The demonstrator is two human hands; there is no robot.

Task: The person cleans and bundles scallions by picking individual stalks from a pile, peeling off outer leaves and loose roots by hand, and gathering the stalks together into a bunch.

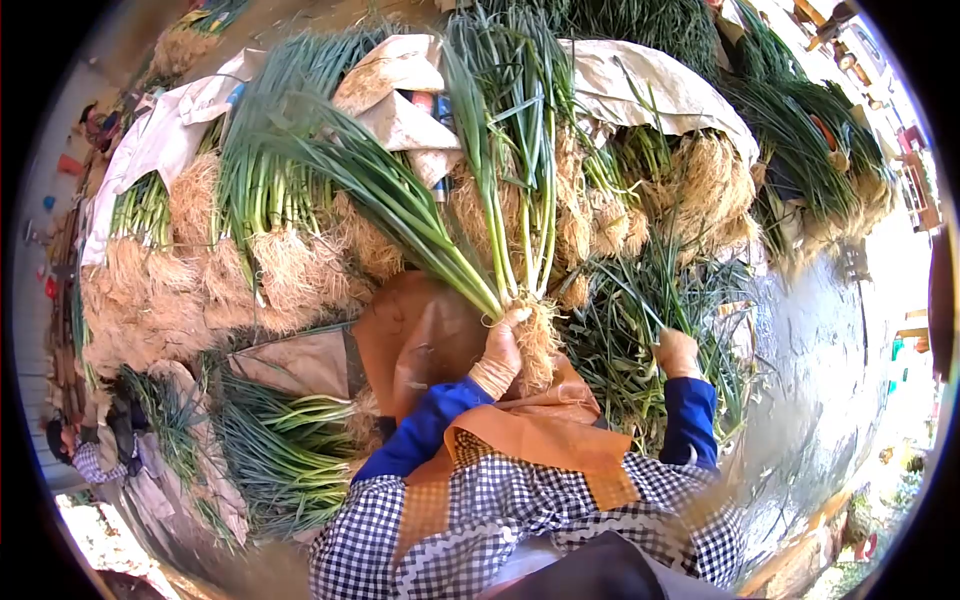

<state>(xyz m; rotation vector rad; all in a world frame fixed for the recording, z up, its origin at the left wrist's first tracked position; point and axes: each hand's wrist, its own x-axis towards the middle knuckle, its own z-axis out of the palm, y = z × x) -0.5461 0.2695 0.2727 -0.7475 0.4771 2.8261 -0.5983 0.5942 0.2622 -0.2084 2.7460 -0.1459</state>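
Note:
My left hand (502,358) is closed round the root ends of several spring onions (495,255). Their green leaves fan up and to the left, and their pale roots (538,340) hang beside my fingers. Over the heap of loose green leaves (625,345) on the right, my right hand (677,354) is closed in a fist. Thin leaves lie close to its fingers; what it grips, if anything, I cannot make out. An orange-brown apron (410,335) spreads over my lap under the held spring onions.
Rows of rooted spring onion bunches (280,215) lie ahead, partly covered by pale sacking (650,85). More spring onions (290,450) lie at my left. A shiny wet-looking sheet (815,350) covers the ground on the right. Another person (95,450) is at the far left.

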